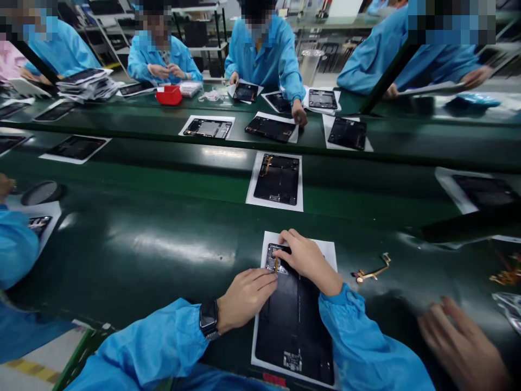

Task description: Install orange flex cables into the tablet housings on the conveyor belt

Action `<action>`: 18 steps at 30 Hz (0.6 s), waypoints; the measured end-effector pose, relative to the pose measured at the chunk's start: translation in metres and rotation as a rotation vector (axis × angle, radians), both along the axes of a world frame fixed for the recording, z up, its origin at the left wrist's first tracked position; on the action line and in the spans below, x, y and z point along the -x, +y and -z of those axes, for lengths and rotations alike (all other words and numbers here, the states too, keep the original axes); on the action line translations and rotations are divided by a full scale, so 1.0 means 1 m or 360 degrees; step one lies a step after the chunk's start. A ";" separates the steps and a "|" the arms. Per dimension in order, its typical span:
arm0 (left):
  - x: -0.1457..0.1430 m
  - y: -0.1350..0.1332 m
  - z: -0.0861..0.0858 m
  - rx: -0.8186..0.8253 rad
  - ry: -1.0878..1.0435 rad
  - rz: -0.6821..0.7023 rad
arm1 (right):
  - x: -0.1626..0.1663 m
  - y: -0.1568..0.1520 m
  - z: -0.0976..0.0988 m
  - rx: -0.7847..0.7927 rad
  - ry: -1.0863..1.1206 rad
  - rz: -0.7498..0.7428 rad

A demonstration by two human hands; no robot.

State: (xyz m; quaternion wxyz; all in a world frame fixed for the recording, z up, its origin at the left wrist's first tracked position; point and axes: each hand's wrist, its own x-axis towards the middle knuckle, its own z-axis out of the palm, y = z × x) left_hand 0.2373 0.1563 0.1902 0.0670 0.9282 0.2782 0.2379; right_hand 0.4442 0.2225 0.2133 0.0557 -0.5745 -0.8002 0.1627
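In front of me a black tablet housing [291, 320] lies on a white sheet [330, 251]. An orange flex cable [276, 264] sits at its upper left corner. My left hand [249, 296], with a dark watch on the wrist, has its fingers pressed together at the cable's lower end. My right hand [305, 258] reaches over the housing's top edge, thumb and fingers curled around that corner at the cable's upper end. Both hands' fingertips partly hide the cable.
Another flex cable [372, 274] lies on the green bench to the right, near a co-worker's blurred hand [462, 342]. A second housing [277, 179] rests on its sheet ahead. A co-worker's sleeve [16, 247] is at the left. Several co-workers sit across the line.
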 end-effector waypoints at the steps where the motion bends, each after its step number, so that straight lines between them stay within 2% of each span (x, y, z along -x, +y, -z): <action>1: 0.000 -0.001 0.001 0.0001 0.0026 0.0004 | -0.001 0.000 0.000 0.0010 0.0004 0.0008; 5: 0.000 -0.004 0.003 -0.0025 0.0110 0.0024 | -0.001 0.002 -0.001 0.0048 -0.0037 0.0019; 13: -0.004 -0.002 -0.008 -0.0090 0.0109 0.0045 | -0.001 0.002 0.001 0.0008 -0.0026 0.0010; 18: -0.005 -0.003 -0.007 -0.0093 0.0142 0.0053 | -0.002 0.002 0.004 -0.0003 -0.0030 0.0018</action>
